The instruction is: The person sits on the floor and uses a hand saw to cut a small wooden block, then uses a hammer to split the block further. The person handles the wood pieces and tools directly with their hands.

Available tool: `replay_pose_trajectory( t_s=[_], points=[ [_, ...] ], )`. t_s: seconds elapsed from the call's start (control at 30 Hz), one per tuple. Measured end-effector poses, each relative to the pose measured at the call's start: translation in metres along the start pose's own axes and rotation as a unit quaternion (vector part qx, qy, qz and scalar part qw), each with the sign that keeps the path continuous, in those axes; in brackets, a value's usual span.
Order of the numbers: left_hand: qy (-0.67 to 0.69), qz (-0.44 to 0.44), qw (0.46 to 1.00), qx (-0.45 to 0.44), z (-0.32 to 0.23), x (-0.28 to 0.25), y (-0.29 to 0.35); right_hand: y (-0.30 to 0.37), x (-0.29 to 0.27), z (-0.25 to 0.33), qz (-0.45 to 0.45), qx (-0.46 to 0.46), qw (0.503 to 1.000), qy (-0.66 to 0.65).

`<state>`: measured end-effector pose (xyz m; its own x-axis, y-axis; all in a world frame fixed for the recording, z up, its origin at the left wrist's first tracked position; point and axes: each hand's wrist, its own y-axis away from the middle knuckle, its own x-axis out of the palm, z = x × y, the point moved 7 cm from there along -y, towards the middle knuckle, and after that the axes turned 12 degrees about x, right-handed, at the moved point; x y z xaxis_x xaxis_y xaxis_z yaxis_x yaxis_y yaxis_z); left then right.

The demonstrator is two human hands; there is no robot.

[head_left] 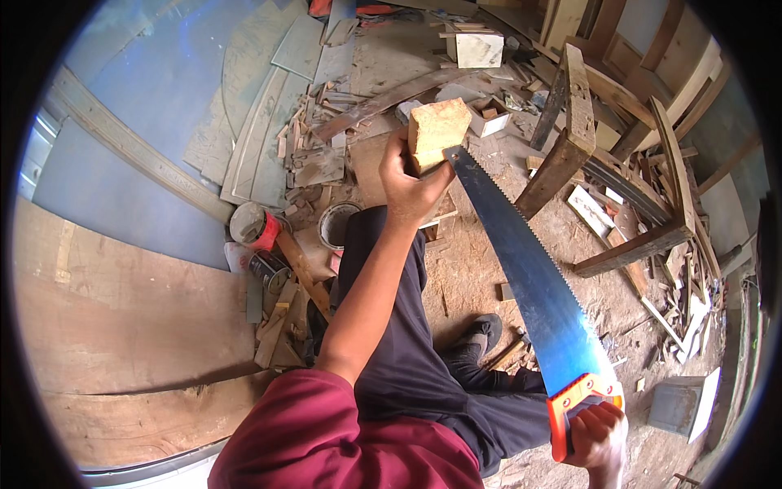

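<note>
Wood block (438, 129), pale yellow, rough-sawn and squarish, sits held up in front of the person, above the raised knee. Left hand (411, 183) is closed around its lower near corner, fingers wrapped under, thumb side toward the camera. Handsaw (525, 269) has a long tapering blue steel blade with teeth along its right edge; the narrow tip meets the block at its lower right corner. Orange plastic handle (578, 403) at the wide end, right hand (599, 436) clenched around the grip, slightly blurred at the lower edge of view.

Left forearm bare, maroon sleeve (326, 440) at the shoulder. Dark trousers (407, 359) over the bent leg, dark shoe (482, 332) on the floor beneath the blade.

Floor (481, 269) is packed dirt dusted with sawdust and chips. Left of the leg: a white round bucket (336, 224), a red and white can (254, 226) lying on its side, a dark tin just beside it. Broad weathered plywood sheet (122, 318) at lower left, brown and grainy. Offcuts and thin panels heaped at upper centre. Right of the blade, a rough timber trestle (570, 138) of dark worn beams, with scrap battens scattered beyond it. Grey box (676, 403) at lower right.
</note>
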<state>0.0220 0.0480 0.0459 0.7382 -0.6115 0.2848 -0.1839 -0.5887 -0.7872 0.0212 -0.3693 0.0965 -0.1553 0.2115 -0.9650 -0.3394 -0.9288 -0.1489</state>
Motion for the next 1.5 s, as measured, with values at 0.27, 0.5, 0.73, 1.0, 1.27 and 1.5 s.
replay_pose_trajectory(
  t_s=[0.27, 0.5, 0.73, 1.0, 1.27, 1.5],
  points=[
    [0.01, 0.001, 1.0, 0.009, -0.003, -0.005, -0.002, 0.003, 0.009, 0.002, -0.019, -0.008, 1.0, 0.003],
    [0.005, 0.0, 1.0, 0.013, -0.003, -0.004, -0.001, -0.003, 0.006, 0.006, -0.001, -0.002, 1.0, 0.014],
    [0.016, 0.018, 0.999, 0.027, -0.005, 0.001, 0.0, -0.001, 0.009, 0.002, 0.001, -0.007, 1.0, 0.016],
    [0.005, 0.022, 0.999, -0.023, 0.004, 0.006, 0.003, 0.004, 0.014, -0.004, -0.008, -0.028, 1.0, 0.0],
    [-0.057, 0.035, 0.997, -0.038, 0.014, 0.012, 0.008, 0.01, 0.016, -0.01, -0.002, -0.028, 1.0, 0.001],
    [-0.061, 0.052, 0.996, -0.028, 0.012, 0.015, 0.007, 0.011, 0.01, -0.009, 0.009, -0.034, 0.999, -0.006]
  ],
)
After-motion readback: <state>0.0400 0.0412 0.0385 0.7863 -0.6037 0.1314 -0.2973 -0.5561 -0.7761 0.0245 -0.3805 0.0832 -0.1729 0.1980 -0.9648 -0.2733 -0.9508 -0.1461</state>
